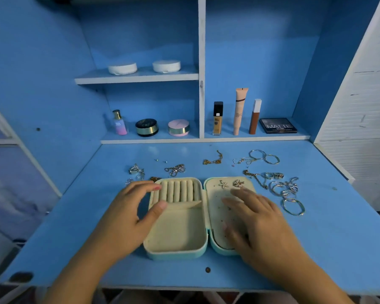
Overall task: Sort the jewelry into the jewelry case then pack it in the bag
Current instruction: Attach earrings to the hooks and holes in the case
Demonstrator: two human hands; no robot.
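Note:
An open teal jewelry case (178, 235) with cream lining lies flat on the blue desk. Its left half has ring rolls (178, 190); its right half, the lid panel, carries a starfish earring (223, 184) and a bow-shaped earring (238, 183). My left hand (130, 213) holds the case's left edge, thumb on the lining below the rolls and fingers at the top corner. My right hand (253, 220) lies flat on the lid panel with straight fingers. Loose jewelry lies behind the case: silver pieces (137, 171), a chain cluster (175, 170), a gold chain (213, 160), hoops (264, 157) and bangles (287, 194).
Cosmetics stand on the back shelf: a perfume bottle (120, 122), two round compacts (147, 127), foundation bottles and tubes (239, 111), a palette (278, 125). Two white jars (140, 66) sit on the upper shelf. A white wall panel (364, 106) borders the desk's right side.

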